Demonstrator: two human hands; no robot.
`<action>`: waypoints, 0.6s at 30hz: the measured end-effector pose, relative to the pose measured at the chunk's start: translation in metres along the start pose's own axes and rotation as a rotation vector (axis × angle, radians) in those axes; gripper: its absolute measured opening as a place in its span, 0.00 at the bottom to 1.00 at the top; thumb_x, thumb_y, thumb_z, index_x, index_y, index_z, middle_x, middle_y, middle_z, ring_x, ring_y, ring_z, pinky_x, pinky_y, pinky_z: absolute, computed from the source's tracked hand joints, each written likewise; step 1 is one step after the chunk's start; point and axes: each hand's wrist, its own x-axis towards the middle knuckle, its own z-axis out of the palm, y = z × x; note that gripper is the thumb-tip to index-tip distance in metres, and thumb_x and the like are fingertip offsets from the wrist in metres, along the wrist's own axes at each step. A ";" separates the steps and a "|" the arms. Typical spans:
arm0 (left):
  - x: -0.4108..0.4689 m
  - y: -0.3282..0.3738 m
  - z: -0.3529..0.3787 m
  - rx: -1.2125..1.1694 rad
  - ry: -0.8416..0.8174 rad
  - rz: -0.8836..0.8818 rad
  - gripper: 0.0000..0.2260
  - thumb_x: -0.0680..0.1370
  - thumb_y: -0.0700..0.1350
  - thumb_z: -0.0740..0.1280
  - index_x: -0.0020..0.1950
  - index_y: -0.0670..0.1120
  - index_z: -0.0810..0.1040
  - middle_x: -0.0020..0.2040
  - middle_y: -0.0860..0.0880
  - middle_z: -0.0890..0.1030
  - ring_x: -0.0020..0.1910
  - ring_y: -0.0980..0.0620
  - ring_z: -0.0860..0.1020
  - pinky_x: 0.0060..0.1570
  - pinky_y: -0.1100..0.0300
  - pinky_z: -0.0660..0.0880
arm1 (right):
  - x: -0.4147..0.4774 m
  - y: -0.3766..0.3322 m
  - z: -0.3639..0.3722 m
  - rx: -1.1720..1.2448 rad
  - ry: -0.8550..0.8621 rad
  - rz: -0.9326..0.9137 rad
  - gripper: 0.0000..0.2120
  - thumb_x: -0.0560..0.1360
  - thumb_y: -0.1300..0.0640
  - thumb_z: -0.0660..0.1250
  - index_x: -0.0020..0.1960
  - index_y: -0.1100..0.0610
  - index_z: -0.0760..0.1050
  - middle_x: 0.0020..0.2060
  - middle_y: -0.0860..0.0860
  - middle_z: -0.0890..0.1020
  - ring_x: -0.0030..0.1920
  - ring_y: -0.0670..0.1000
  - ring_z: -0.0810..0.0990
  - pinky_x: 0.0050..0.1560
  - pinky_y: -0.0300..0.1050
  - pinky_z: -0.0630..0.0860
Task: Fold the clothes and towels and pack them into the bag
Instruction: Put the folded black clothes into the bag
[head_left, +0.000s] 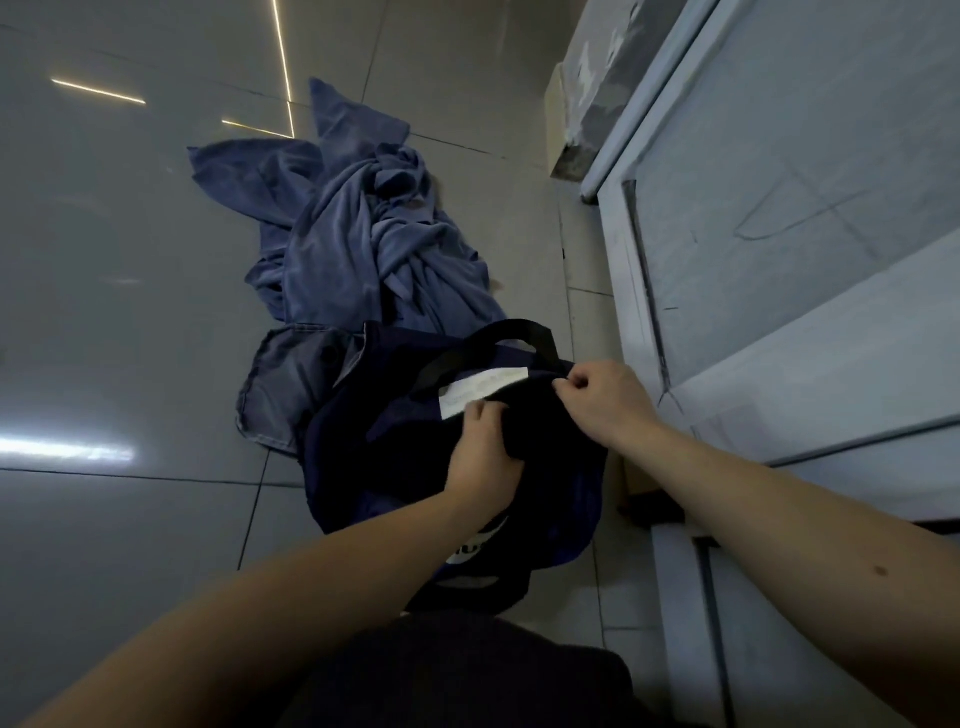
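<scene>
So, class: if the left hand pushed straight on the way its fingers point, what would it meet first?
Probably the white label on the dark bag; the left hand already nearly touches it, though depth is unclear.

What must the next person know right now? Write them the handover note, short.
Left hand: gripping the dark fabric at the mouth of the navy bag.
Right hand: pinching the bag's rim beside the white label.
The bag sits on the tiled floor, black handle up.
Blue towels and clothes lie crumpled beyond it, unfolded; a denim piece lies flat beside the bag.
Left: fold the pile, pack everything. What is already packed cannot be seen.
</scene>
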 end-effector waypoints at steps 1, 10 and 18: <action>0.002 -0.001 0.000 0.018 0.033 -0.037 0.22 0.75 0.42 0.71 0.67 0.47 0.68 0.68 0.48 0.65 0.58 0.46 0.76 0.60 0.56 0.75 | 0.002 0.000 0.000 -0.009 0.001 0.000 0.16 0.78 0.49 0.66 0.35 0.56 0.77 0.32 0.52 0.78 0.36 0.51 0.78 0.38 0.47 0.74; -0.017 -0.001 0.000 0.185 -0.051 -0.152 0.31 0.77 0.59 0.66 0.74 0.49 0.59 0.73 0.45 0.56 0.65 0.42 0.71 0.59 0.46 0.76 | 0.009 -0.007 0.005 -0.048 -0.004 0.041 0.16 0.78 0.49 0.65 0.35 0.57 0.75 0.32 0.53 0.79 0.36 0.53 0.79 0.39 0.49 0.77; -0.021 -0.005 -0.020 0.832 0.000 0.191 0.40 0.79 0.58 0.62 0.81 0.45 0.43 0.81 0.42 0.43 0.75 0.41 0.55 0.73 0.45 0.56 | -0.006 0.000 0.002 -0.084 -0.101 -0.005 0.08 0.75 0.51 0.71 0.43 0.53 0.75 0.38 0.50 0.78 0.40 0.51 0.77 0.38 0.45 0.72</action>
